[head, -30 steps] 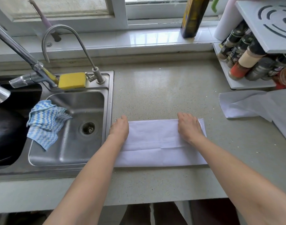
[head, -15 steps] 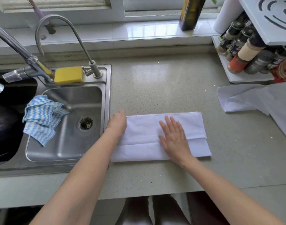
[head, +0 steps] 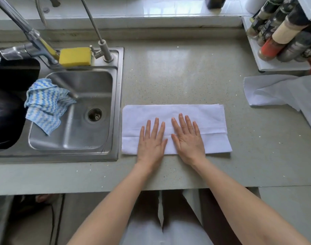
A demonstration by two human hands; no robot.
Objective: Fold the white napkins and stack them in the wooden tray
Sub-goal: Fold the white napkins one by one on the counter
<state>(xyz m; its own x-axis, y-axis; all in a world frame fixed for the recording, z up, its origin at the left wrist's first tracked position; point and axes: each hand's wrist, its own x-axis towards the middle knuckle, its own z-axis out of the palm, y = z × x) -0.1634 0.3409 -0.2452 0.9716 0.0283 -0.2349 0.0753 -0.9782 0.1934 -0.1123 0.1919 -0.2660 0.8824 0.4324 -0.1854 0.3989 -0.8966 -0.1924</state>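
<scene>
A speckled grey-green stone counter spans the view, smooth and faintly glossy. Set into its left side is a brushed steel sink with rounded corners and a round drain; a crumpled blue-and-white zigzag cloth hangs over its left edge. A loose white napkin lies rumpled at the right, near a white rack of spice jars. In the middle, just beside the sink, lies the folded napkin, a long flat rectangle of soft white cloth with a crease running lengthwise. The left hand and right hand rest flat on it side by side, fingers straight and slightly spread, gripping nothing. A yellow block sponge sits on the sink's rim.
</scene>
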